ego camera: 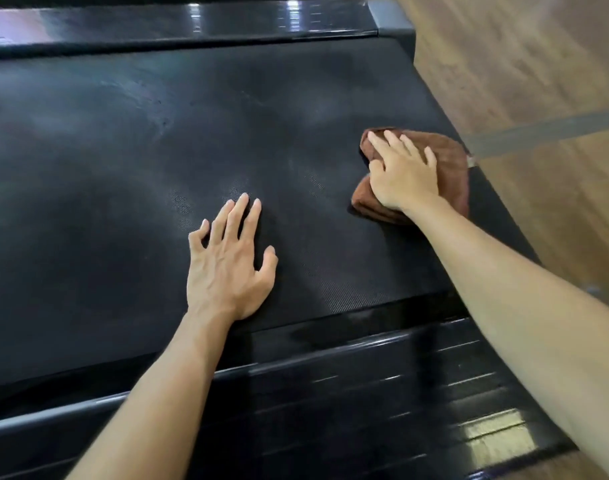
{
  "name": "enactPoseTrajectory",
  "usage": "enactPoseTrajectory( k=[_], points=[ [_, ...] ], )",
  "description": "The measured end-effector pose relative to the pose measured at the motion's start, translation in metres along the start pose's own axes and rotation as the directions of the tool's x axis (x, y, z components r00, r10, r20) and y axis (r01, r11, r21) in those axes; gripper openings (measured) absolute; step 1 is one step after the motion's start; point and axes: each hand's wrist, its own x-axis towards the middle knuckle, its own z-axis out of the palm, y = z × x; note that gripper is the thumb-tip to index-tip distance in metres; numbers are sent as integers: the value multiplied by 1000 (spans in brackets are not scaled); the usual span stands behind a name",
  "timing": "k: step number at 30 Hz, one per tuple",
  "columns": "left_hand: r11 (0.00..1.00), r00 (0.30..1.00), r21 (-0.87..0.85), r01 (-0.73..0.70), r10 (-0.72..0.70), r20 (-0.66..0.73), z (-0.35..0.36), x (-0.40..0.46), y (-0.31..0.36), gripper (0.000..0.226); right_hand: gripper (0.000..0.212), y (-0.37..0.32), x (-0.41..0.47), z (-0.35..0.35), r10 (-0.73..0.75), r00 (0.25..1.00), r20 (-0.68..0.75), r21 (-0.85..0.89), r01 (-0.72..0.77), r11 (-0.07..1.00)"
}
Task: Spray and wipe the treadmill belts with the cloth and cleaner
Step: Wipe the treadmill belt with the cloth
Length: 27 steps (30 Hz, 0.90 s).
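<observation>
The brown cloth (431,168) lies folded on the black treadmill belt (157,150) at the right of the frame, close to the belt's edge beside the wooden floor (521,64). The right hand (400,174) presses flat on it, grip spread, fingers apart. The left hand (226,265) rests bare on the belt at centre, grip splayed and holding nothing. A glossy side rail (382,393) runs along the bottom.

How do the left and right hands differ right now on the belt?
The left hand lies bare on the belt, fingers spread; the right hand presses the brown cloth. The left sits near the belt's middle, the right at its edge. Both are palm-down.
</observation>
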Motion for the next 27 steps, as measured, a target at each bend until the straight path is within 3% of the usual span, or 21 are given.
enactPoseTrajectory(
  k=[3,6,8,10,13,16,18,20,23,25,27],
  points=[
    [1000,1000,-27,12,-12,16,-5,0,3,77,55,-48,9,9,-118,992,47,20,117,993],
    [996,999,-84,-35,34,-6,-18,14,-6,75,57,-76,-41,21,-373,924,82,77,367,927],
    [991,995,-86,-100,98,-25,-26,33,-29,73,58,-65,-72,21,-450,886,109,87,443,893],
    [991,992,-59,-123,122,-19,-30,55,-64,78,58,-45,-72,22,-352,934,63,31,351,936],
    [992,992,-10,-123,123,36,-28,82,-111,88,54,-33,-5,19,-98,995,-22,-22,97,995],
    [991,991,-5,-131,131,28,-23,86,-124,87,53,-48,80,13,79,996,-48,0,-79,997],
    [991,991,-12,-131,131,18,-21,88,-126,85,53,-80,121,15,88,994,-59,32,-86,996],
    [989,989,-15,-147,148,20,-22,87,-127,84,51,-129,124,24,-98,994,-55,1,99,995],
    [989,989,-33,-146,146,1,-22,88,-129,83,51,-164,59,40,-456,889,47,31,455,890],
    [987,988,-33,-158,158,-1,-21,87,-129,84,51,-133,7,40,-538,841,62,122,529,840],
    [988,989,-37,-150,150,-14,-19,88,-129,84,53,-86,2,31,-454,890,36,104,449,888]
  ],
)
